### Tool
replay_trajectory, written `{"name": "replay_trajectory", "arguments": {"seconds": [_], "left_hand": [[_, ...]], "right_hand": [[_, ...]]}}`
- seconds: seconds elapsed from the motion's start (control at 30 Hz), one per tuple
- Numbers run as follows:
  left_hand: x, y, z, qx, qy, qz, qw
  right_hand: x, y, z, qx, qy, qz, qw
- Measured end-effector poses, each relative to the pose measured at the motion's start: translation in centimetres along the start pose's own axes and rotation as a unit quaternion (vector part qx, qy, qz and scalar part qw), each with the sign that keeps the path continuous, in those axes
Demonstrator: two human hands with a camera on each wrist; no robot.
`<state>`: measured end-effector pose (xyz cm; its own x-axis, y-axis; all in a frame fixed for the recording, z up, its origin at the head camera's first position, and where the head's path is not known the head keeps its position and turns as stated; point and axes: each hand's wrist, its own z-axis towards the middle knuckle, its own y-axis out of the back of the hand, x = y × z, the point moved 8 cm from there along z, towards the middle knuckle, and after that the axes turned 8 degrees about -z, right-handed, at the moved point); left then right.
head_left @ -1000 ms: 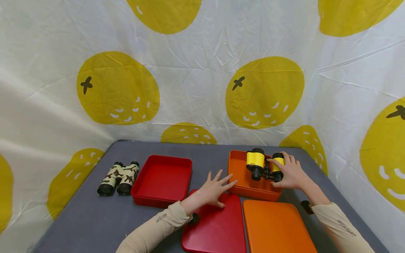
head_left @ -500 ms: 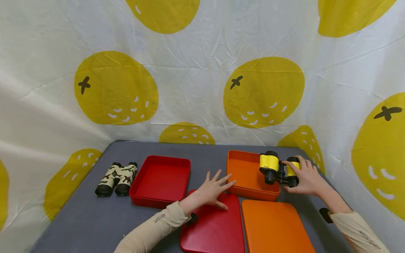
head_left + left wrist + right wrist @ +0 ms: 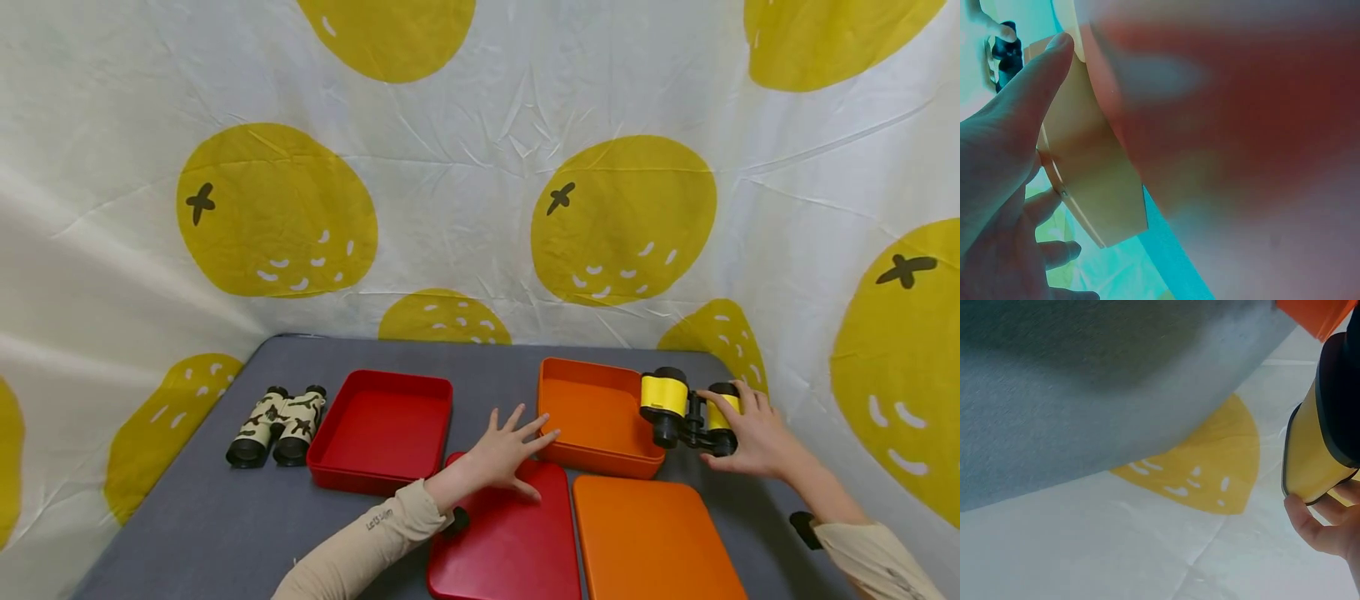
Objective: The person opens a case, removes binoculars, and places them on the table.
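My right hand [image 3: 761, 437] grips the right barrel of the yellow and black binoculars [image 3: 664, 393], which hang at the right side of the orange box [image 3: 570, 408] and overlap its rim in the head view. Their yellow barrel [image 3: 1313, 450] also shows at the right of the right wrist view, with fingertips under it. With fingers spread, my left hand [image 3: 495, 454] touches the near left edge of the orange box, above the red lid [image 3: 510, 542]. In the left wrist view, the left fingers lie along the box wall [image 3: 1091, 169]. The orange box holds nothing.
A red box [image 3: 390, 425] stands left of centre, with camouflage binoculars [image 3: 277, 425] lying beside it. An orange lid [image 3: 652, 533] lies next to the red lid at the front. Behind the grey table [image 3: 187, 533] hangs a white curtain [image 3: 450, 208] printed with yellow fruit.
My right hand has carried the yellow binoculars rightward from above the orange box to its right side. The left hand has stayed in place with fingers spread.
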<state>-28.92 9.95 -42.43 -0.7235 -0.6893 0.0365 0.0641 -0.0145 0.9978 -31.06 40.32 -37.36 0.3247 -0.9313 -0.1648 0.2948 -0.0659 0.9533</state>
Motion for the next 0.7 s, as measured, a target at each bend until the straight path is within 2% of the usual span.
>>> {"name": "replay_trajectory", "arguments": {"seconds": [0.13,0.47,0.7], "left_hand": [[0.0,-0.1,0.1,-0.002,0.001,0.002,1.0000],[0.1,0.0,0.1,-0.002,0.006,0.000,1.0000],[0.0,0.1,0.1,-0.004,0.006,0.003,1.0000]], "right_hand": [[-0.5,0.0,-0.4,-0.003,-0.001,-0.007,1.000],[-1.6,-0.1,-1.5,-0.046,0.014,-0.062,0.997],[-2.4,-1.4,-2.4,-0.011,0.003,-0.082,0.997]]}}
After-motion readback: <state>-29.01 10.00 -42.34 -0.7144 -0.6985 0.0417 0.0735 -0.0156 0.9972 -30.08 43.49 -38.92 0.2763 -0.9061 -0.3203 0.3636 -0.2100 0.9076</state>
